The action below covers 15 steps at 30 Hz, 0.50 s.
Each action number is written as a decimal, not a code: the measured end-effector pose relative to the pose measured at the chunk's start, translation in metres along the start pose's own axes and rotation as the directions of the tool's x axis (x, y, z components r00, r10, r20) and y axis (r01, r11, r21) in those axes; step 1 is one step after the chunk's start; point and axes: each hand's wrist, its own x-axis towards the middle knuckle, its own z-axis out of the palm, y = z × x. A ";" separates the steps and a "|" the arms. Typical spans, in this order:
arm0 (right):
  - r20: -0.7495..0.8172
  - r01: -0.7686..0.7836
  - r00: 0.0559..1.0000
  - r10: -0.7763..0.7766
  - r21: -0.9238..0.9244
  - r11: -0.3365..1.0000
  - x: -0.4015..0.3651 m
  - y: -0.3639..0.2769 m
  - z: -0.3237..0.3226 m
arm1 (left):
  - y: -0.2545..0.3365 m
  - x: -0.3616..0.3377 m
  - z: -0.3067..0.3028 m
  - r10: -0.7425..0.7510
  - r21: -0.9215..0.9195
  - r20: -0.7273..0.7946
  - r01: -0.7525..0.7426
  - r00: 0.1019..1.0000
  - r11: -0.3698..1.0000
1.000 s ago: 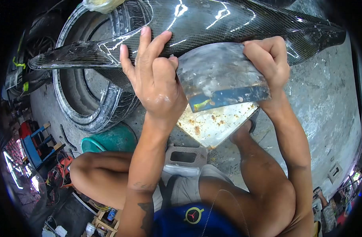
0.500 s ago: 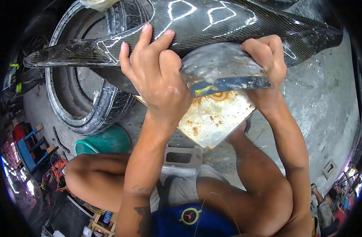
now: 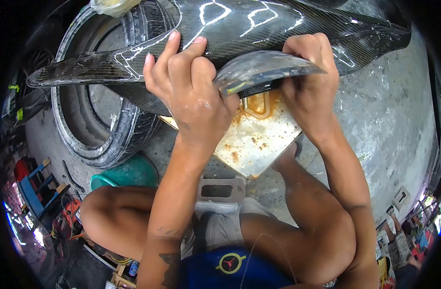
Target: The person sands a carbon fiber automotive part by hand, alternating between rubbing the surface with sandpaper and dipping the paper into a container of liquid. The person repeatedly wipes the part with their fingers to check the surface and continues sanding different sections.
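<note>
Left grip (image 3: 194, 96) and right grip (image 3: 307, 82) each clench one end of the wide grey flexible spreader blade (image 3: 259, 67). The blade is bowed against the near edge of the glossy black carbon-fibre panel (image 3: 259, 24), which lies across the black tyre (image 3: 109, 130). Equal pressure at both ends and a low blade angle would likely work best. The round green tub (image 3: 129, 173) stands on the floor, its contents hidden.

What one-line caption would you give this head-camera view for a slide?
Left hand and right hand press a bent spreader against a carbon-fibre panel over a tyre.
</note>
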 end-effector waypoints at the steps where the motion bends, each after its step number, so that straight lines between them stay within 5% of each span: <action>1: 0.013 -0.031 0.999 0.031 -0.025 0.999 0.001 -0.002 -0.001 | 0.000 0.000 0.000 -0.005 0.000 -0.002 0.005 1.000 1.000; 15: 0.007 -0.080 0.997 0.081 -0.053 0.995 0.010 -0.018 0.000 | -0.003 -0.001 0.007 0.004 -0.035 -0.060 -0.006 0.998 0.999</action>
